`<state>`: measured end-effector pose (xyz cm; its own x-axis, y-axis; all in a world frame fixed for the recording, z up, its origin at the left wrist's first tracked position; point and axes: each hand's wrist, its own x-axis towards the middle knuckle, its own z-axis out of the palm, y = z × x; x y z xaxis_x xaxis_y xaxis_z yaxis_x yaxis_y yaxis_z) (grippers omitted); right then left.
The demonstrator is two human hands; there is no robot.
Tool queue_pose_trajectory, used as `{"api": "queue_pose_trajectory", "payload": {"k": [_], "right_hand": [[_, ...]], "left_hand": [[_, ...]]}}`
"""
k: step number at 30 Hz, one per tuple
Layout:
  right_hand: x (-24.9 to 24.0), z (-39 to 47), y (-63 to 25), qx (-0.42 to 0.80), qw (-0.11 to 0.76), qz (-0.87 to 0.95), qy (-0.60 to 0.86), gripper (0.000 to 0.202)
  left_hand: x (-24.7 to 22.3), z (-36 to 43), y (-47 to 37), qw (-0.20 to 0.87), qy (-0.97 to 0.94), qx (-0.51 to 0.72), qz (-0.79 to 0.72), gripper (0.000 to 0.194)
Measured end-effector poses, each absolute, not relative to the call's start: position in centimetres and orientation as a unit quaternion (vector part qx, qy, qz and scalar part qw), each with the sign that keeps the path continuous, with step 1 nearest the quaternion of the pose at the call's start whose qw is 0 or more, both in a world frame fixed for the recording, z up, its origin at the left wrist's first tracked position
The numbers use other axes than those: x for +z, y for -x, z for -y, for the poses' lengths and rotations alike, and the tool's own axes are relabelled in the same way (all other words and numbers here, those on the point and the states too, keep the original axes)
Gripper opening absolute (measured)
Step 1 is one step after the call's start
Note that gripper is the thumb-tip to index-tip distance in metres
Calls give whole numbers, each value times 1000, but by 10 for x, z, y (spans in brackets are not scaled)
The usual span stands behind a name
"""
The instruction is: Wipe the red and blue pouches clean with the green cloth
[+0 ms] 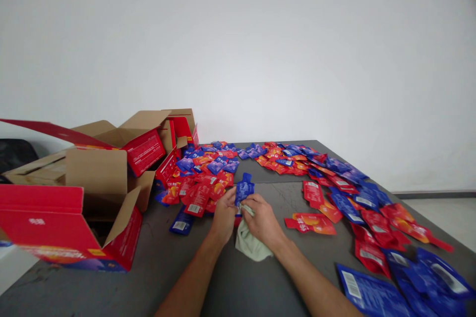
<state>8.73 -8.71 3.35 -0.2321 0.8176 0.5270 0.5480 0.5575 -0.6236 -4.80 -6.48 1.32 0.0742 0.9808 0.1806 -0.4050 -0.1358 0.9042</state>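
Note:
Over the middle of the table my left hand [224,214] grips a blue pouch [244,188] by its left edge, with the narrow neck pointing away from me. My right hand [262,219] is closed on a pale green cloth [251,243] and presses it against the pouch's lower right part. The cloth's loose end hangs toward me. A bit of red shows beneath the pouch between my hands; what it belongs to is hidden. Just left of my left hand lies a pile of red and blue pouches [199,197].
Open red cardboard boxes [40,213] stand along the left side, their flaps spread outward. More red and blue pouches [312,193] stretch in a curved band from the back down the right side of the dark table [156,277]. A white wall [245,59] rises behind.

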Motion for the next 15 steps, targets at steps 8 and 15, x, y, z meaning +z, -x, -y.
{"api": "queue_pose_trajectory", "payload": {"k": [8,15], "right_hand": [[36,83,-95,143,445,756,458,22],[38,79,-102,122,478,717,493,19]], "left_hand": [[19,69,49,574,-435,607,-336,78],[19,70,51,546,-480,591,-349,75]]}}
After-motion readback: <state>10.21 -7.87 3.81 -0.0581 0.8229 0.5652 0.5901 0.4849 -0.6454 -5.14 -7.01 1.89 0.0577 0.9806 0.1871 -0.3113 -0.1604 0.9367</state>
